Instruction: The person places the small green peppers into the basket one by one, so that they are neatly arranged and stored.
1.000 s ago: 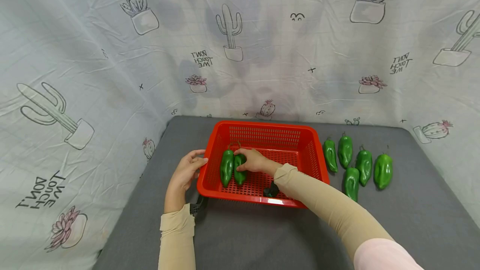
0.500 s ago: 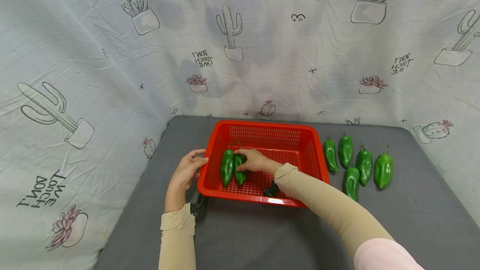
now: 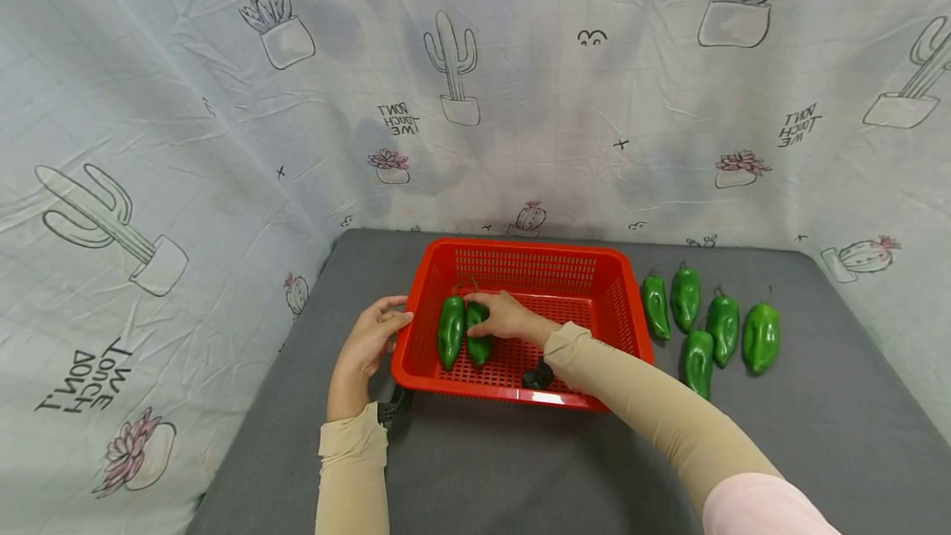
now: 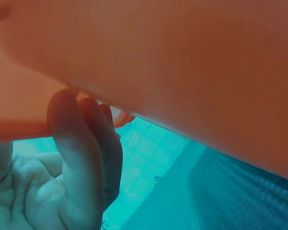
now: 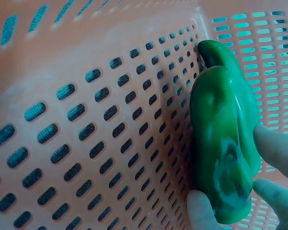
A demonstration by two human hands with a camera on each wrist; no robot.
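"Looking through the head view, I have the right hand [image 3: 508, 316] inside the red basket [image 3: 461, 387], thumb and fingers pinching a green pepper [image 3: 479, 348] near the left end."

"I see a second pepper [image 3: 450, 333] in there with it?"

"Yes, just to its left, both lying lengthwise, stems pointing to the far side. I can't tell whether the two touch."

"And the left hand [image 3: 367, 338]?"

"At the basket's left rim, gripping it. My left wrist view shows the fingers bent and close together against the lip; exactly where the thumb presses, I can't tell."

"What else do I have?"

"Five loose peppers [image 3: 761, 338] on the grey table [image 3: 520, 469], right of the basket, and a cactus-print cloth [image 3: 594, 147] hanging behind."
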